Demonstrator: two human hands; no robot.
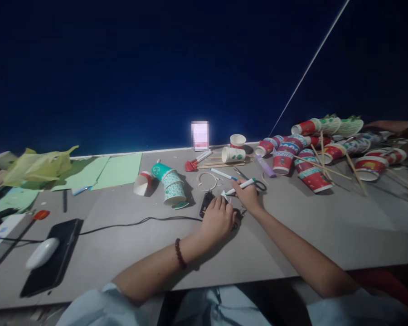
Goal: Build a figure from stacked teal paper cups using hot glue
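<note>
My right hand (247, 195) is closed round a white marker with a teal end (247, 183), its tip pointing down to the left. A small white-and-teal paper piece (223, 194) sits under that tip. My left hand (219, 215) rests low on the table, fingers together, its fingertips pressing the paper piece; its palm side is hidden. Beside those fingers lies a black object (206, 203), partly covered. Just behind my hands are a second marker (221, 174), black-handled scissors (260, 185) and a pale ring (207, 181).
Left of my hands lie joined teal paper cups (174, 192) and a cut cup (143, 183). A cable (139, 221) runs to a phone (54, 262) under a white mouse (43, 252). Decorated cups (313, 174) and sticks crowd the right, near another person's hand (387, 127).
</note>
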